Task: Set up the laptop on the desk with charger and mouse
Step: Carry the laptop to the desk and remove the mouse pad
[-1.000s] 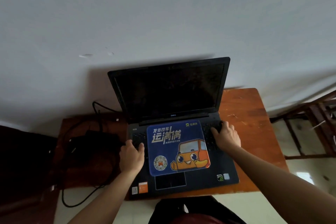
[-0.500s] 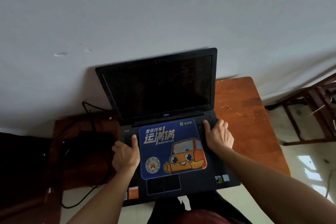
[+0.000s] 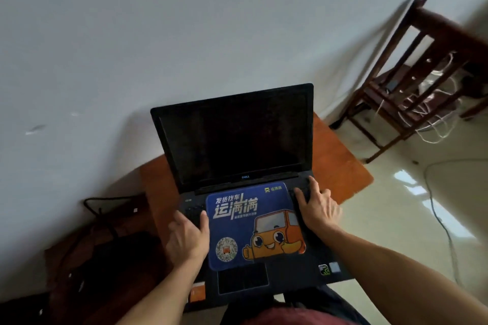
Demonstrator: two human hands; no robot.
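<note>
Head view looks down on a black laptop (image 3: 237, 185) standing open on a small wooden desk (image 3: 340, 163) that is set against a pale wall (image 3: 184, 34). Its screen is dark, and its front edge overhangs the desk's near edge toward the person. A blue mouse pad (image 3: 253, 224) printed with an orange cartoon truck lies flat across the keyboard, covering most of it, with the trackpad showing just below the pad.

Left hand (image 3: 187, 239) rests flat on the keyboard deck at the pad's left edge, fingers spread and relaxed, thumb touching the pad's border, gripping nothing. Right hand (image 3: 315, 207) lies palm-down on the deck at the pad's right edge, fingers extended toward the hinge, likewise holding nothing.

Off the desk's left edge sits a dark bag (image 3: 105, 266) with a black cable (image 3: 105, 208) looping above it. A wooden chair (image 3: 412, 82) stands well apart beyond the desk's far right corner.
</note>
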